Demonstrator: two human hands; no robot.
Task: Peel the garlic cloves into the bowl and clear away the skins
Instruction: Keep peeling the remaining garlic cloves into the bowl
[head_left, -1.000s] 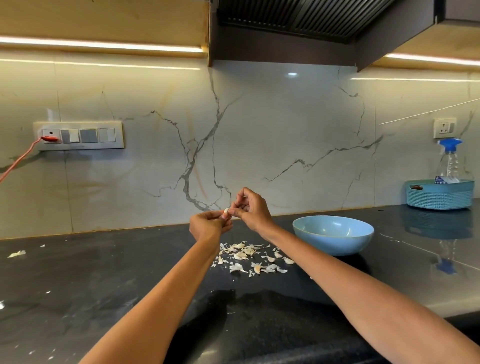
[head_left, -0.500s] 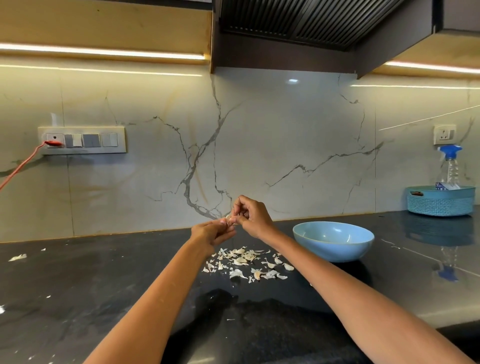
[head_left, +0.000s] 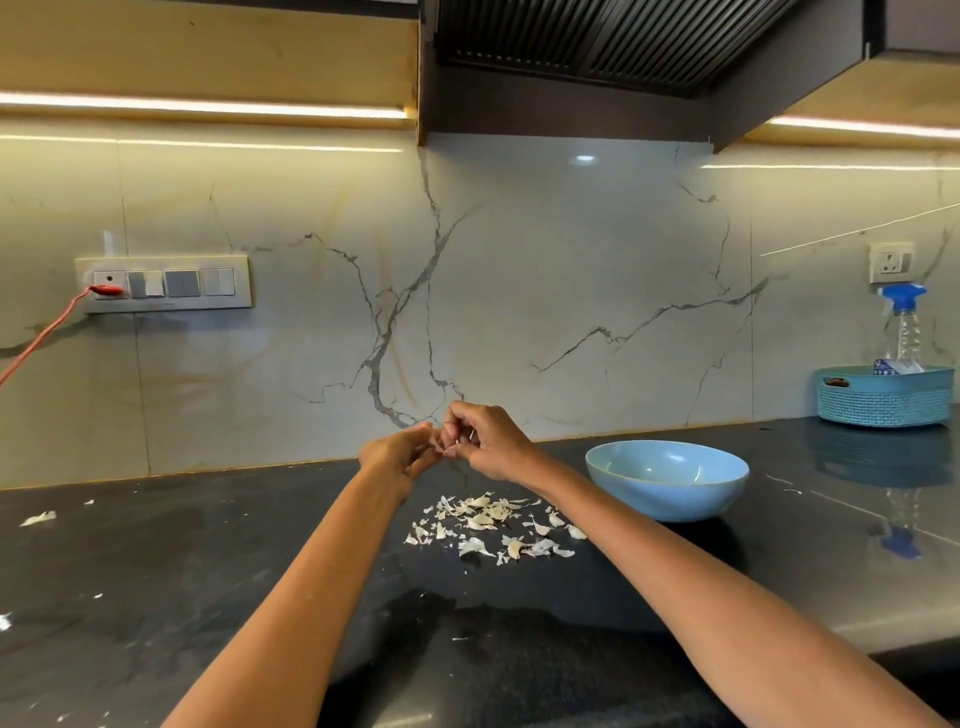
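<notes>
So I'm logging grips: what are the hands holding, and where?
Both the left hand and the right hand pinch a small garlic clove between their fingertips, above the skins. Which part of it cannot be told.

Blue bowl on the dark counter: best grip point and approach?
Pinch the near right rim of the round light blue bowl, coming from above right. It stands upright with an open mouth, that side is free, and the garlic skins lie to its left.
</notes>
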